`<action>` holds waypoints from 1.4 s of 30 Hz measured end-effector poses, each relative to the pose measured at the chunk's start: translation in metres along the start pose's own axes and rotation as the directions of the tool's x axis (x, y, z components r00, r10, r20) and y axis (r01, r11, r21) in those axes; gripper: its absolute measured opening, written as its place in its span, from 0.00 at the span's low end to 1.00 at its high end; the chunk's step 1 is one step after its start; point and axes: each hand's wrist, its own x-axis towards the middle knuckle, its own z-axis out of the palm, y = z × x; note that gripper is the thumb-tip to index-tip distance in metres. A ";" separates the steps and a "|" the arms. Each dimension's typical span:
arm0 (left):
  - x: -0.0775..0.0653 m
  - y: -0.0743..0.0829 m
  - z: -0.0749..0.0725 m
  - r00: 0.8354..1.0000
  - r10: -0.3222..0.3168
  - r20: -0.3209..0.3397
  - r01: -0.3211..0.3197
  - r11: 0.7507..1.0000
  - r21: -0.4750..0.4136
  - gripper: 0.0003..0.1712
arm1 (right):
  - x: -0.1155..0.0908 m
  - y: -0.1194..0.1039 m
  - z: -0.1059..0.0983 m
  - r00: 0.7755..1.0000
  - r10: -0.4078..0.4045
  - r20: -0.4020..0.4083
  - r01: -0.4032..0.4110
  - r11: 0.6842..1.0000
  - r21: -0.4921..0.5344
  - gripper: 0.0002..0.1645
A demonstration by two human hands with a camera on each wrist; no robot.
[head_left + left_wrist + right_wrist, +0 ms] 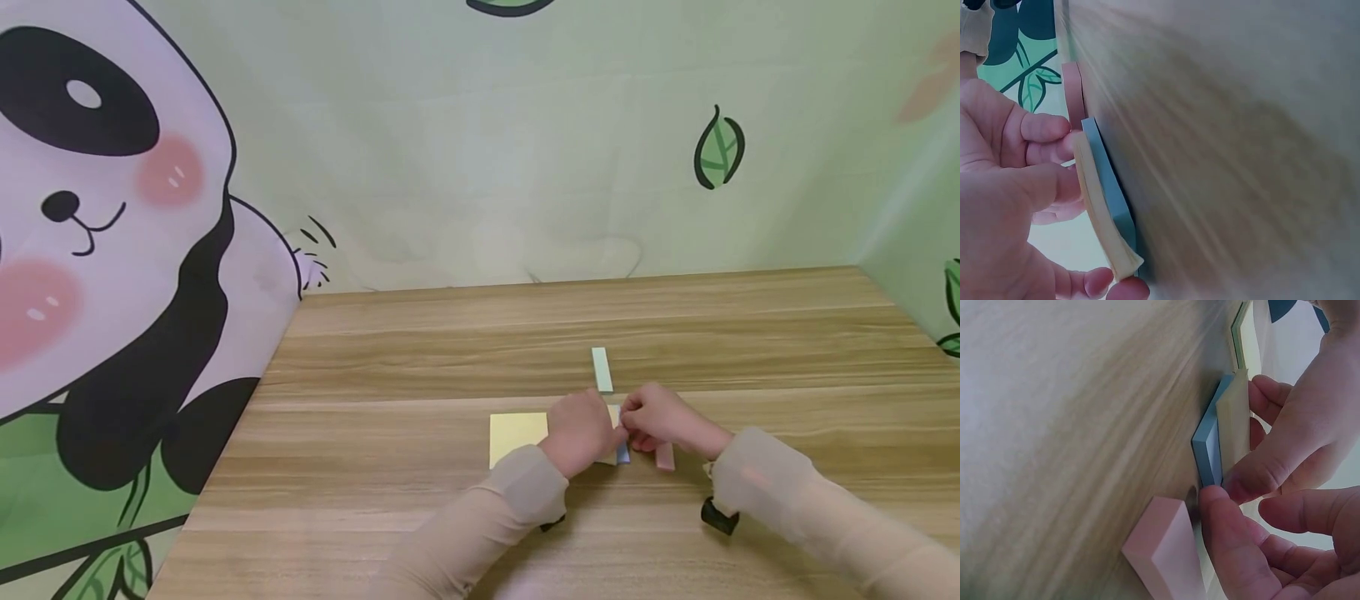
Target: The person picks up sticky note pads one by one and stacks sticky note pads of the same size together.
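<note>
My left hand (581, 433) holds a cream sticky note pad (1099, 206) by its ends, thumb and fingers bent round it. Directly under it lies a blue sticky note pad (1210, 440), its edge showing along one side. My right hand (663, 419) is at the right end of these pads. In the right wrist view its index fingertip (1213, 497) touches the blue pad's corner, while the thumb stands apart from it with nothing between. A narrow pink pad (665, 456) lies beside the right hand. To the left is a square yellow pad (517, 437), partly hidden by the left arm.
Beyond the hands, a narrow pale green pad (602, 371) lies on the wooden table (375, 500). A fabric backdrop (450, 167) with a panda print rises along the table's back edge and left side. Each wrist carries a black device (720, 517).
</note>
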 end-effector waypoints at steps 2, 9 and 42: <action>0.000 -0.001 -0.001 1.000 0.005 0.015 -0.004 1.000 -0.017 0.28 | 0.000 0.000 0.000 1.000 0.000 0.000 0.000 1.000 0.003 0.09; 0.002 -0.012 -0.004 0.998 0.044 0.045 -0.041 0.996 -0.076 0.21 | -0.001 0.002 -0.001 1.000 0.008 -0.012 -0.008 1.000 0.026 0.09; -0.003 -0.040 -0.003 0.966 0.205 0.160 -0.154 0.947 -0.281 0.18 | 0.001 0.007 0.003 0.996 0.072 0.055 -0.077 0.992 0.098 0.07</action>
